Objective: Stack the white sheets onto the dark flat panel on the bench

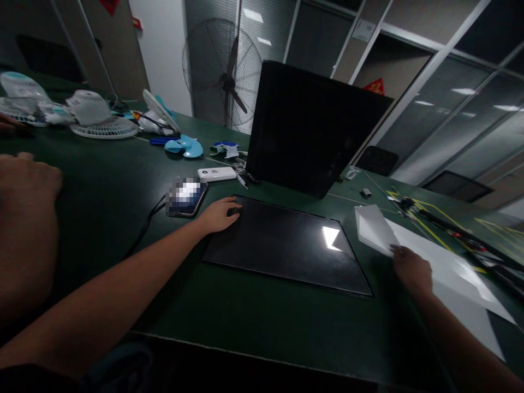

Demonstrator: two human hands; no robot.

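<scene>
A flat black glossy panel (286, 245) lies on the dark green table (245, 322) in front of me. My left hand (219, 214) rests on the panel's far left corner, fingers curled down onto its edge. My right hand (411, 270) is to the right of the panel, its fingers closed on the edge of a large white sheet (446, 267) whose near corner is folded up. A phone (186, 197) with a cable lies just left of my left hand.
A big black upright panel (311, 128) stands behind the flat one. White and blue fan parts (104, 117) lie at the far left, a white power bank (216, 173) nearer. Another person's arm (24, 218) is at the left edge. Cables and tools (450, 229) lie at the right.
</scene>
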